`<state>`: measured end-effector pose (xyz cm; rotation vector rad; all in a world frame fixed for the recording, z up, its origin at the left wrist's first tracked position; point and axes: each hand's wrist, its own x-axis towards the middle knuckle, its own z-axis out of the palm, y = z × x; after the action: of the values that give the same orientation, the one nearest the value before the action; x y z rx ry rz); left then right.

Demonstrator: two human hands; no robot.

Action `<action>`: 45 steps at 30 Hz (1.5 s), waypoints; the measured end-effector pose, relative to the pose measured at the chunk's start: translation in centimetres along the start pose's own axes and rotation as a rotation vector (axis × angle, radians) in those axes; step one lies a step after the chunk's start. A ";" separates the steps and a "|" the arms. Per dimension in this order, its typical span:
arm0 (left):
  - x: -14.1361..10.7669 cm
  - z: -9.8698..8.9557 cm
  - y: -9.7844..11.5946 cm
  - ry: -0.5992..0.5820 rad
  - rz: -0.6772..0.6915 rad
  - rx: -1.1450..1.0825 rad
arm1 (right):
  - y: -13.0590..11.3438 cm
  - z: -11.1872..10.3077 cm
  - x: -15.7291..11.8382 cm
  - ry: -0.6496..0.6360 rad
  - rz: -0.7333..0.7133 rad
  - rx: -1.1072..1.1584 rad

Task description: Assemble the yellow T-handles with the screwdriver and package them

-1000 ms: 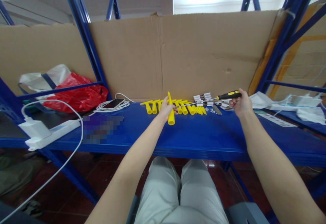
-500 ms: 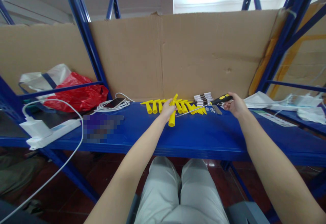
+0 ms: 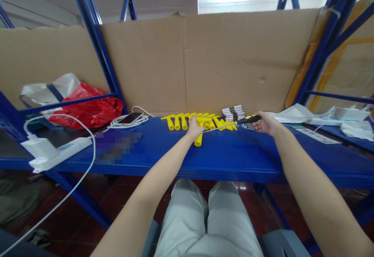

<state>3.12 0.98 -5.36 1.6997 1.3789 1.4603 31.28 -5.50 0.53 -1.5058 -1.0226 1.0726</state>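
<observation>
My left hand (image 3: 195, 127) is closed around a yellow T-shaped plastic handle (image 3: 198, 140), its round tube end pointing toward me. My right hand (image 3: 265, 123) grips the rear of a screwdriver (image 3: 247, 119) with a black and yellow handle. The long metal shaft slants left, and its tip meets or passes behind the held piece; exact contact is hard to see. Behind my left hand stands a row of similar yellow handles (image 3: 177, 122). To their right lie small yellow pieces (image 3: 230, 125) and a stack of white and dark-brown small parts (image 3: 233, 112).
A blue shelf top (image 3: 163, 153) carries everything, with a cardboard sheet (image 3: 228, 58) behind. On the left are a coiled white cable (image 3: 128, 121), a power strip (image 3: 62, 153) and a red plastic bag (image 3: 90, 109). A printed sheet (image 3: 315, 135) lies at right.
My right hand has moved slightly left with the screwdriver, and its handle is lower. The yellow handle in my left hand has tilted a little.
</observation>
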 end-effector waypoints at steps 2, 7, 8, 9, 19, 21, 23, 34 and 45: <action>-0.1 0.0 0.0 0.018 -0.024 0.010 | 0.2 0.2 0.1 0.000 0.087 -0.026; 0.0 0.1 -0.2 0.039 -0.071 0.014 | 0.9 0.7 0.6 0.004 0.145 -0.211; 0.0 0.1 -0.3 0.045 -0.069 0.018 | 1.2 0.7 0.8 0.013 0.150 -0.245; 0.0 0.1 -0.3 0.051 -0.064 0.019 | 1.4 0.8 1.0 0.021 0.155 -0.281; 0.5 0.5 -1.1 0.050 -0.067 -0.077 | 3.0 0.4 2.7 0.092 0.194 -0.587; 0.8 0.6 -1.4 0.020 -0.068 -0.119 | 3.1 0.4 2.9 0.096 0.197 -0.609; 0.9 0.6 -1.6 0.001 -0.064 -0.130 | 3.2 0.3 2.8 0.095 0.185 -0.612; 0.6 0.5 -1.2 -0.020 -0.080 -0.069 | 2.3 1.2 0.8 0.137 0.150 -0.648; 0.1 -0.5 0.7 -0.050 -0.210 -0.029 | 2.2 0.6 0.9 0.186 0.020 -0.813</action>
<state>2.92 0.68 -4.55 1.5125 1.4534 1.3070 31.11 -4.89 -1.81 -2.2060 -1.3945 0.5111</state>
